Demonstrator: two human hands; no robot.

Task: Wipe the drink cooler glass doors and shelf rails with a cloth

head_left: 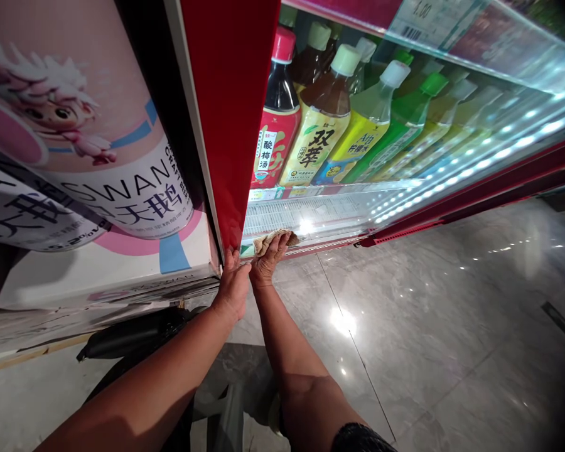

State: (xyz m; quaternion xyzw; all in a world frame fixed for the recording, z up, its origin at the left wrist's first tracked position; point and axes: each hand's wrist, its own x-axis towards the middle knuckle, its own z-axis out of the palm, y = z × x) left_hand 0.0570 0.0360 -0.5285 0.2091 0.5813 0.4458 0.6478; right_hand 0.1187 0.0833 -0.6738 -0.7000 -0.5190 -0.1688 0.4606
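My right hand point(269, 260) presses a crumpled, stained beige cloth point(263, 242) against the lower glass of a lit drinks fridge, its fingers bent over the cloth. Beside it, my left hand point(234, 287) grips the low end of the fridge's red frame point(230, 125), fingers up along the edge and thumb toward the glass. Part of its grip is hidden. Behind the glass, just above the cloth, lies a white slatted fridge floor point(282, 216).
Several drink bottles point(317, 135) line a shelf inside the fridge, below a price tag point(421, 16). At left, large pink beer cans point(136, 188) stand on a white box point(98, 276). A black bag-like object point(132, 333) lies near my legs. Shiny grey tiles point(428, 301) cover the floor.
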